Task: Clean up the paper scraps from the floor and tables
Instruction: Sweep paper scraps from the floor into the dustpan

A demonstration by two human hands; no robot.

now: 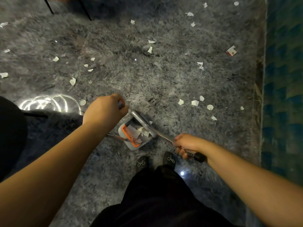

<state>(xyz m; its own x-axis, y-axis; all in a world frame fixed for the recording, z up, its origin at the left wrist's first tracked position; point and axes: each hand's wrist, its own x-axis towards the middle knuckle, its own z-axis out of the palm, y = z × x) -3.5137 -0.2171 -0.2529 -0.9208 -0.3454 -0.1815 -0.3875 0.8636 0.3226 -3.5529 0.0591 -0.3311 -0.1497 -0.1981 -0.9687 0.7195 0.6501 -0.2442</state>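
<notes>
I stand on a shaggy grey rug (147,76) strewn with several white paper scraps (195,102). A grey dustpan (131,145) with an orange comb edge sits on the rug in front of my shoes and holds a few scraps. My left hand (105,109) grips the top of an upright handle at the dustpan's far left. My right hand (186,144) grips a metal broom handle (161,135) with a black end cap; its grey head (141,117) lies across the dustpan's far side.
A red and white scrap (231,51) lies at the right. A teal patterned floor strip (283,95) borders the rug on the right. Dark furniture legs (49,5) stand at the top left. A shiny clear coil (49,104) lies left of my left hand.
</notes>
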